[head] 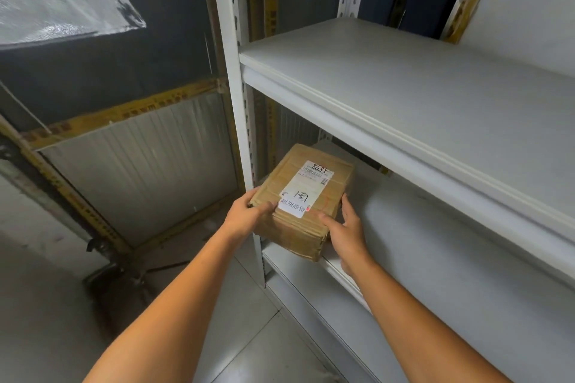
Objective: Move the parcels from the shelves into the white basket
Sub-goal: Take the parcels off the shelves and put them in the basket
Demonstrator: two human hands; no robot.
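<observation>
Parcels: 1 brown cardboard parcel point(323, 196) plainly in view, taped, with a white shipping label point(306, 186) on its top face. A pale shape just behind it is too hidden to name.
Parcel position: at the left end of the middle shelf point(435, 242), just beside the white upright post point(230, 71). Its near end sticks out past the shelf's front edge. Whether it is resting or lifted, I cannot tell.
Hands: 2, both on the parcel.
Left hand point(245, 214): grasps the near left corner, with the thumb on top.
Right hand point(345, 233): grasps the near right corner, with the thumb on top and the fingers along the right side.
Shelf boards: 3 white ones, the top shelf point(404, 78), the middle shelf and the lower shelf point(311, 305).
Floor: pale tiles point(249, 345).
</observation>
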